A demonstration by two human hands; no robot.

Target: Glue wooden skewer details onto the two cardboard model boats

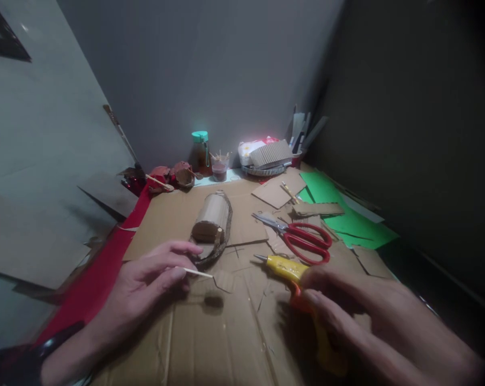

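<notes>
My left hand (157, 279) pinches a short pale wooden stick (199, 273) between thumb and finger, its free end pointing right. Just past the fingertips lies a cardboard model (214, 214), a half-round corrugated roof on an oval base; whether the fingers touch its edge I cannot tell. My right hand (366, 311) is wrapped round a yellow glue gun (284, 266) with an orange trigger. The gun's metal nozzle points left toward the stick, apart from it. Behind the gun lie red-handled scissors (308, 236), blades toward the left.
Cardboard sheets (202, 343) cover the table, with cardboard scraps (280, 187) and green paper (347, 225) at the right. Along the back stand a bottle with a turquoise lid (201, 153), a small cup (219, 170), red-brown painted pieces (181, 174) and a foil tray (264, 170). Walls rise behind.
</notes>
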